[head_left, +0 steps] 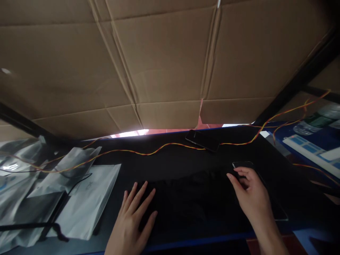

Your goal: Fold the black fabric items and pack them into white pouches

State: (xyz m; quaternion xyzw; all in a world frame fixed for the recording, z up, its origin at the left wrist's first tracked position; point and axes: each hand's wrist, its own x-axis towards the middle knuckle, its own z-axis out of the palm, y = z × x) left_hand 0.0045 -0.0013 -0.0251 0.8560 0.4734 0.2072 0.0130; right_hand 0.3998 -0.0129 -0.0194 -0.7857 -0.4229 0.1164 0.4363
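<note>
A thin, crumpled black sheet (191,194), cloth or plastic, lies across the dark tabletop, hard to tell from it. On its left end my left hand (132,216) rests palm down, fingers stretched out and spread. My right hand (251,193) is at its upper right end, thumb and curled fingers closed in a loose pinch at the sheet's edge; the dark makes the grip hard to see. Beneath and beside the right hand lies a flat item with a shiny clear edge (280,215), partly hidden by the hand. A black phone (203,140) lies further back.
Cardboard (164,63) hangs behind the table. A twisted red-yellow wire (143,153) runs across the back, passing by the phone. Pale plastic bags (87,202) pile up at left, with a black strap (29,226). A plastic bottle (316,120) and a blue-white box (313,150) are at right.
</note>
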